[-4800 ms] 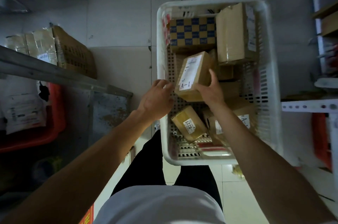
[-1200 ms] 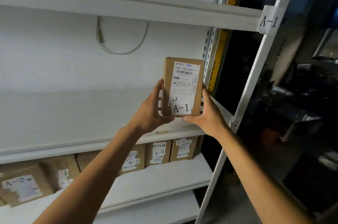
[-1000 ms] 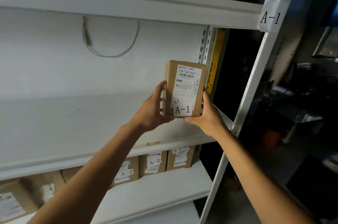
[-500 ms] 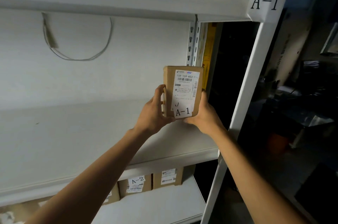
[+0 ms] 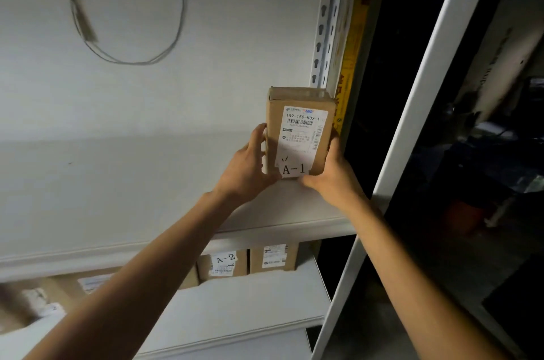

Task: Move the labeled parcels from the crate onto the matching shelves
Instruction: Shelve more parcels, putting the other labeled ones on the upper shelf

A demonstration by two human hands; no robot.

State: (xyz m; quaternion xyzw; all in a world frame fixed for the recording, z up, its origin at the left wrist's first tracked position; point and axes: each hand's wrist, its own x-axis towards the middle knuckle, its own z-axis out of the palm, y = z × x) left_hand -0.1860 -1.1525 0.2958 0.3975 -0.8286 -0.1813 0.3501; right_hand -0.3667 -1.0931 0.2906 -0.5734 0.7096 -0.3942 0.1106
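Parcel [image 5: 298, 136], small stiff cardboard and likely light, stands upright on the shelf [image 5: 279, 227], left hand [image 5: 247, 172] and right hand [image 5: 331, 175] gripping its lower sides.

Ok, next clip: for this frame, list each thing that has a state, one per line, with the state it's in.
Brown cardboard parcel labelled A-1: upright, held in the shelf bay; whether it rests on the board, cannot tell.
Left hand: grips the parcel's left edge.
Right hand: grips its right edge and lower corner.
White metal shelf board: bare where it shows.
Brown cardboard box labelled A-2: standing on the lower shelf.
Thin grey cable: hanging in a loop on the wall.
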